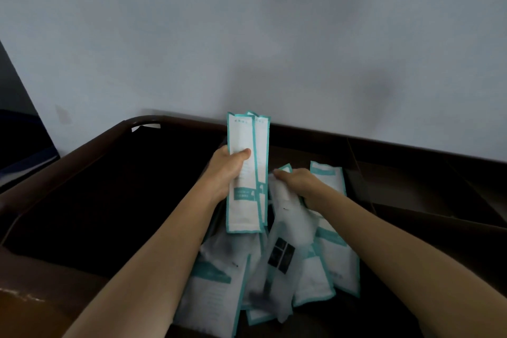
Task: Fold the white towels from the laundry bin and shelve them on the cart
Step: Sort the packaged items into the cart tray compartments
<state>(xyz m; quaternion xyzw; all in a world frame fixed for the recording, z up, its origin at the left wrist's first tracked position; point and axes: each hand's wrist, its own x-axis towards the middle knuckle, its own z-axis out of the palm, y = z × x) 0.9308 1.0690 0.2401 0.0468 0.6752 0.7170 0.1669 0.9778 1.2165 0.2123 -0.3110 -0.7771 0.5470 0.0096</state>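
Right in front, a brown tray (82, 162) sits hard against a pale grey wall (247, 35), with a handle slot (145, 127) cut through its far left corner. Toward the tray's near edge lies a loose heap of white packets with teal borders (340, 261), overlapping every which way. Across the heap runs a frosted packet (284, 255) with a dark square label. Above it, two slim packets (244, 200) stand upright, one tucked behind the other. There's a faint dark smudge (381, 90) on the wall, and something dark blue (22, 140) lies beyond the tray's left edge.
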